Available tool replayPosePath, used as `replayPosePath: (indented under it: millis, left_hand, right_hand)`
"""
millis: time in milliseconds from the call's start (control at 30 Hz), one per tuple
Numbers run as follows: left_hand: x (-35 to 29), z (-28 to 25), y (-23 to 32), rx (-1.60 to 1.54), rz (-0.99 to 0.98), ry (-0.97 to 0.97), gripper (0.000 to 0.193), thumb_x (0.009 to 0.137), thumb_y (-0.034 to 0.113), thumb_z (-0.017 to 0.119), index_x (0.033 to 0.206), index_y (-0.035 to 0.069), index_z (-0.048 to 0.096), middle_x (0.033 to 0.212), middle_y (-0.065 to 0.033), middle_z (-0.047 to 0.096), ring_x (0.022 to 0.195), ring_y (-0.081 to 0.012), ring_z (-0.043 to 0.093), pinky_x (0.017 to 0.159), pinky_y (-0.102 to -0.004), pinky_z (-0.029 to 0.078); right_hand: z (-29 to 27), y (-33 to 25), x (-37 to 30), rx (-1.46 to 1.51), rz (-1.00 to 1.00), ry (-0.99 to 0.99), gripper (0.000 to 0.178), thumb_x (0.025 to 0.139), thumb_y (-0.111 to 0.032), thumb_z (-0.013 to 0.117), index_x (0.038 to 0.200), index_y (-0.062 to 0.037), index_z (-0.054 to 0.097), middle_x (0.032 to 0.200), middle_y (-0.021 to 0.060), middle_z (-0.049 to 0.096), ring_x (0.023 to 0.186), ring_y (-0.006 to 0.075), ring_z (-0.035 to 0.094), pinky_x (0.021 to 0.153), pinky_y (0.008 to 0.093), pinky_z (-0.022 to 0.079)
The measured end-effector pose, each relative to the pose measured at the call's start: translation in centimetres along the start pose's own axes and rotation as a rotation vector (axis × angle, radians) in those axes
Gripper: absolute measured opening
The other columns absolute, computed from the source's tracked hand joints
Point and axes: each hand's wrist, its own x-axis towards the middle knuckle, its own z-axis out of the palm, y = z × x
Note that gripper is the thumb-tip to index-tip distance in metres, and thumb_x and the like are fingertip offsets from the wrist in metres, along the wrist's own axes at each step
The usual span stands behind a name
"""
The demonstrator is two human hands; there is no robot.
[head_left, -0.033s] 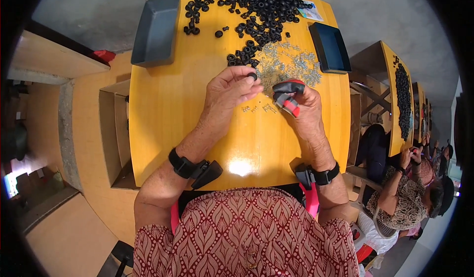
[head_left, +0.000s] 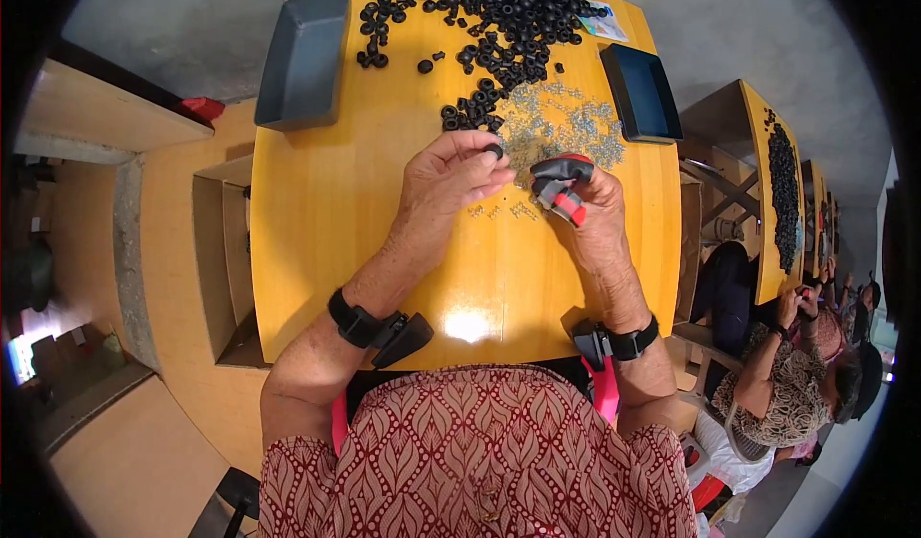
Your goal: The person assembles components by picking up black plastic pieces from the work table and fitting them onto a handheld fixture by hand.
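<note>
One table [head_left: 317, 212]: bare along L edge & near edge; far half cluttered.
Black-parts heap [head_left: 523, 0]: far side, spilling twd hands.
L tray [head_left: 305, 58]: dk grey, far L edge.
Clear-bits patch [head_left: 590, 135]: just past hands, in way.
R tray [head_left: 645, 94]: dark, R edge.
R hand [head_left: 597, 214]: curled, red/blk thing [head_left: 559, 190] at fingers; can't tell held or worn.
L hand [head_left: 439, 178]: pinching blk piece [head_left: 494, 150], near table mid.
</note>
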Motion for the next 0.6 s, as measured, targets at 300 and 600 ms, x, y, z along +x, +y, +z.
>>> replayPosePath:
  millis: [300, 600]
  left_hand:
    - [-0.1, 0.3, -0.9, 0.024, -0.083, 0.077, 0.019, 0.093, 0.01, 0.061, 0.111, 0.006, 0.062, 0.1, -0.002, 0.062, 0.094, -0.0109, 0.061, 0.084, -0.0285, 0.054]
    - [0.1, -0.1, -0.8, -0.29, -0.081, -0.005, 0.019, 0.095, 0.011, 0.058, 0.114, 0.005, 0.06, 0.11, -0.0074, 0.065, 0.103, -0.0186, 0.062, 0.095, -0.033, 0.049]
  right_hand:
    - [2.4, 0.5, 0.3, -0.469, -0.233, -0.013, 0.022, 0.08, 0.005, 0.071, 0.099, -0.0044, 0.067, 0.087, 0.0006, 0.055, 0.077, 0.0084, 0.054, 0.067, 0.0215, 0.049]
    - [3.0, -1.0, -0.4, -0.616, -0.374, 0.031, 0.021, 0.08, 0.004, 0.069, 0.1, -0.0032, 0.066, 0.089, 0.005, 0.058, 0.079, 0.0161, 0.058, 0.068, 0.0267, 0.05]
